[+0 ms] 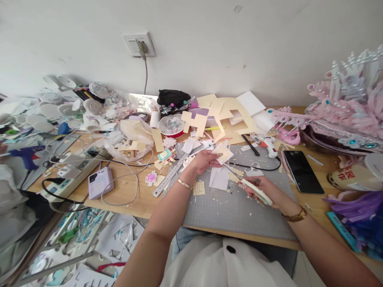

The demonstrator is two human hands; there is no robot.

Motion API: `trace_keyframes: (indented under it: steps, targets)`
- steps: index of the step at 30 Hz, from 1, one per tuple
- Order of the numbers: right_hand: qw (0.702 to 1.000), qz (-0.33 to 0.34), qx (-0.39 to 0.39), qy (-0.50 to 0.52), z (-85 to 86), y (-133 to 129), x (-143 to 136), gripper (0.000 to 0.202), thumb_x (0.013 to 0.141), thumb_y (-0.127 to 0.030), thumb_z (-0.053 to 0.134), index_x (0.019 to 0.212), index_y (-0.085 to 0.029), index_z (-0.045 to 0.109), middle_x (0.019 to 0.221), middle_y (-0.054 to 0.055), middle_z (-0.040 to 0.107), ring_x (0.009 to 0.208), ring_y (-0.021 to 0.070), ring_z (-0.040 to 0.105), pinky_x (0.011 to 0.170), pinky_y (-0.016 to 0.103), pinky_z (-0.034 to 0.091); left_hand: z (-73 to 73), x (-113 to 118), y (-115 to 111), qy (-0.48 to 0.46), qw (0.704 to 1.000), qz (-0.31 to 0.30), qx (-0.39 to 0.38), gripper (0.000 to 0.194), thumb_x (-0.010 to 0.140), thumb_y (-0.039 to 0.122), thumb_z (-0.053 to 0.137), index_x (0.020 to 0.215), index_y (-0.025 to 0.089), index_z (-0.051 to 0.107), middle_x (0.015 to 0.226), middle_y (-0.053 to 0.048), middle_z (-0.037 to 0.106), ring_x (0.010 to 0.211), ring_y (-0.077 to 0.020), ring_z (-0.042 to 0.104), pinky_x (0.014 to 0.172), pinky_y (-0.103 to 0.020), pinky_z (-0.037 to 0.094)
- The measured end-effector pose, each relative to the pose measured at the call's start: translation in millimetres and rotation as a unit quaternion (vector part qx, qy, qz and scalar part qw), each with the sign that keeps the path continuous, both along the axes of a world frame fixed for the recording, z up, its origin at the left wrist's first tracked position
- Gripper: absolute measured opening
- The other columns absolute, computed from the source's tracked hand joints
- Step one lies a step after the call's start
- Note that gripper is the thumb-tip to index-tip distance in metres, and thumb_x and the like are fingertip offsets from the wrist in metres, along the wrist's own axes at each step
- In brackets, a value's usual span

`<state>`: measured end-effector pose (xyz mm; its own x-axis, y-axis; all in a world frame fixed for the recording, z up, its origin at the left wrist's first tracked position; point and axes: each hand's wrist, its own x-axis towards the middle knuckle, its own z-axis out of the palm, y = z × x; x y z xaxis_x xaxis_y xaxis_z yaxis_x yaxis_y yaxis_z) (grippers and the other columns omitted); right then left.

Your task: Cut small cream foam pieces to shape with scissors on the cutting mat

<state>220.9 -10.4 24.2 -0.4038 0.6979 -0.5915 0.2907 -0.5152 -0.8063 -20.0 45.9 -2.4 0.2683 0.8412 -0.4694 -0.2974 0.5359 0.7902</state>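
1. A small pale card piece (224, 154) is being pinched between the thumb and fingers of the left hand (207, 160), which is being held nearly closed, above the upper part of the grey cutting mat (239, 217).
2. Scissors (256, 191) with cream handles are being gripped in the right hand (261, 185), its fingers being curled around the handles. The blades are being pointed up and leftward at the card piece's lower edge; whether contact is being made cannot be told.
3. Just below the two hands, a white paper piece (220, 179) is being borne by the mat, with a cream square (198, 188) marked with round shapes near the left wrist.
4. Left of that square, a metal ruler (168, 179) is being laid slantwise across the mat's edge.
5. Beyond the hands, cut cream sheets (230, 115) are being heaped near the wall, with a black marker (250, 145) and a white glue gun (271, 149) nearer the right.
6. At the far right, a dark phone (303, 172) is being supported by the wooden table (318, 163), beside the mat.
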Motion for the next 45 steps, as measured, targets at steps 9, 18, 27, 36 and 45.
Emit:
trace_keyframes:
  steps: [9, 18, 27, 36, 45]
  targets:
    - [1.0, 0.011, 0.0, 0.0, -6.7, 0, 4, 0.045, 0.058, -0.05, 0.079, 0.085, -0.015, 0.071, 0.051, -0.004, 0.056, 0.036, 0.0066, 0.042, 0.034, 0.018, 0.027, -1.5, -1, 1, -0.007, 1.0, -0.008, 0.006, 0.016, 0.075, 0.024, 0.079, 0.078, 0.009, 0.072, 0.077, -0.013, 0.076, 0.067, -0.0162, 0.071, 0.076, -0.031, 0.059]
    - [0.992, 0.125, 0.011, 0.002, -0.7, 7, 27, 0.054, 0.052, -0.029, 0.086, 0.102, -0.018, 0.068, 0.091, 0.009, 0.075, 0.076, 0.0203, 0.067, 0.057, 0.026, 0.051, 0.9, 0, -1, -0.017, 1.0, 0.006, 0.009, 0.017, 0.075, 0.022, 0.079, 0.08, 0.008, 0.071, 0.08, -0.013, 0.076, 0.074, -0.0197, 0.073, 0.08, -0.034, 0.059]
    - [0.99, 0.115, 0.086, 0.018, 21.2, 5, 37, 0.062, 0.064, -0.037, 0.081, 0.123, -0.027, 0.063, 0.12, 0.014, 0.068, 0.109, 0.0315, 0.062, 0.058, 0.028, 0.055, -6.8, 2, -3, 0.017, 0.997, -0.026, 0.071, 0.026, 0.072, 0.033, 0.08, 0.08, 0.009, 0.074, 0.08, -0.012, 0.076, 0.071, -0.0168, 0.071, 0.076, -0.031, 0.057]
    - [0.958, -0.198, 0.2, 0.05, 6.0, 20, 21, 0.063, 0.053, -0.052, 0.086, 0.102, -0.026, 0.057, 0.103, 0.01, 0.072, 0.073, 0.0218, 0.065, 0.053, 0.03, 0.052, -0.8, 6, -11, 0.027, 0.99, -0.092, 0.106, 0.038, 0.062, 0.045, 0.085, 0.078, 0.011, 0.075, 0.076, -0.01, 0.075, 0.066, -0.0161, 0.069, 0.074, -0.031, 0.056]
    - [0.972, -0.174, 0.131, 0.083, 3.0, 32, -26, 0.062, 0.042, -0.036, 0.091, 0.09, -0.024, 0.053, 0.077, -0.002, 0.069, 0.061, 0.0147, 0.062, 0.05, 0.025, 0.05, 5.0, 13, -21, 0.041, 0.977, -0.183, 0.1, 0.038, 0.057, 0.048, 0.085, 0.073, 0.015, 0.076, 0.072, -0.006, 0.073, 0.063, -0.0139, 0.064, 0.066, -0.026, 0.054]
